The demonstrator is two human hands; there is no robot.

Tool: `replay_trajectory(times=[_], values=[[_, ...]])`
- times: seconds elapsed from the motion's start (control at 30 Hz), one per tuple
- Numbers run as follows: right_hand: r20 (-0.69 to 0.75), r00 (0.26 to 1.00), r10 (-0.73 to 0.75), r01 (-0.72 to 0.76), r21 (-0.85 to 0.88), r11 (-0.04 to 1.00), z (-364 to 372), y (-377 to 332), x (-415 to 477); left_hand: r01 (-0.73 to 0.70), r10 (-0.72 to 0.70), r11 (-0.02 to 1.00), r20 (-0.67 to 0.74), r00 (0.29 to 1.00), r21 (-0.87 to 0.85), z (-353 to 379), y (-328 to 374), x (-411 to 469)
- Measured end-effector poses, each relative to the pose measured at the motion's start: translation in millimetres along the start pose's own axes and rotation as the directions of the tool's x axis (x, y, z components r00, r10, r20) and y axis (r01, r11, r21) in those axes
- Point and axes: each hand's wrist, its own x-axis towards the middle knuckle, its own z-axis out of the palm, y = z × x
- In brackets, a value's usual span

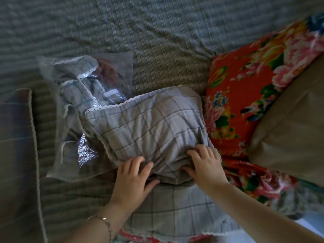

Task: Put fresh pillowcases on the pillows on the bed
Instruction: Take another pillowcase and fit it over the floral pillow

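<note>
Pillowcase (149, 123) grey plaid, lace-edged, bunched at near end; left hand (133, 178), right hand (205, 165) both grip bunched fabric.

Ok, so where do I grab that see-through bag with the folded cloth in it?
Pinch the plastic bag by its near left corner, coming from the left. That corner lies flat and free on the bed, while the bag's right side seems tucked under the plaid pillowcase that the left hand and right hand hold. The folded cloth makes the middle too bulky to grip.
</note>
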Motion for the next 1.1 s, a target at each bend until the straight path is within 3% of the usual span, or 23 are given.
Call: replay_trajectory(times=[0.1, 0.2, 0.27, 0.33, 0.37, 0.43, 0.5, 0.53, 0.57, 0.63, 0.7, 0.77, 0.83, 0.9, 1.0, 1.1], values=[[-0.163, 0.976, -0.145, 0.157, 0.063, 0.985, -2.1, 4.2, 4.2, 0.047, -0.059, 0.995, -0.137, 0.989, -0.092, -7.4, 0.9, 10.6], [-0.268, 0.935, -0.233, 0.289, 0.192, 0.938, -4.7, 12.2, -8.6, -0.076, 0.025, 0.969, -0.21, 0.977, -0.234, -15.4, -1.9, 12.2], [-0.186, 0.934, -0.306, 0.335, 0.158, 0.929, -1.4, 19.3, -28.0, -0.162, 0.132, 0.954, -0.134, 0.982, -0.251, -17.7, -7.5, 2.4], [0.049, 0.929, -0.368, 0.368, 0.017, 0.93, 4.1, 22.3, -42.9, -0.261, 0.267, 0.959, 0.038, 0.963, -0.113, -17.5, -12.5, -5.9], [0.135, 0.929, -0.344, 0.353, -0.044, 0.935, 3.1, 16.4, -44.7, -0.249, 0.255, 0.966, 0.091, 0.963, -0.069, -18.0, -13.0, -9.3], [0.158, 0.969, -0.188, 0.205, -0.104, 0.973, 4.2, 2.4, -44.1, -0.07, 0.074, 0.995, 0.057, 0.996, -0.07, -16.8, -8.4, -12.9], [0.046, 0.996, -0.075, 0.077, -0.049, 0.996, 2.2, -17.9, -49.4, 0.105, -0.11, 0.983, -0.027, 0.994, -0.153, -17.5, 2.7, -21.9], [-0.059, 0.995, -0.085, 0.085, -0.003, 0.996, 3.8, -26.9, -55.2, 0.134, -0.139, 0.979, -0.018, 0.99, -0.153, -17.6, 7.7, -28.3], [-0.094, 0.991, -0.1, 0.102, 0.02, 0.995, 4.3, -37.2, -62.0, 0.149, -0.143, 0.981, 0.06, 0.988, -0.126, -15.4, 10.7, -35.4], [0.036, 0.995, -0.098, 0.098, -0.006, 0.995, 9.6, -50.1, -71.1, 0.192, -0.173, 0.981, 0.292, 0.941, -0.036, -9.2, 15.9, -45.5], [0.191, 0.982, 0.0, 0.016, -0.085, 0.996, 13.3, -55.5, -70.1, 0.162, -0.15, 0.987, 0.329, 0.932, -0.01, -7.0, 16.6, -50.4], [0.208, 0.978, -0.003, 0.031, -0.129, 0.991, 15.6, -54.5, -64.2, 0.097, -0.076, 0.991, 0.217, 0.973, -0.088, -7.2, 15.3, -52.7], [0.166, 0.982, -0.091, 0.107, -0.093, 0.99, 16.6, -55.4, -60.5, -0.001, 0.018, 0.979, 0.08, 0.997, -0.202, -7.8, 10.5, -57.0], [0.128, 0.97, -0.207, 0.206, 0.023, 0.978, 14.3, -54.8, -57.4, -0.068, 0.1, 0.933, 0.075, 0.992, -0.353, -11.9, 6.6, -60.7], [0.151, 0.913, -0.379, 0.338, 0.242, 0.91, 6.9, -56.9, -69.5, -0.011, 0.105, 0.848, 0.148, 0.983, -0.53, -29.3, 2.9, -70.1], [0.239, 0.918, -0.316, 0.216, 0.366, 0.905, -2.0, -61.7, -87.6, 0.234, 0.019, 0.739, 0.367, 0.93, -0.632, -38.0, 14.8, -73.7]])
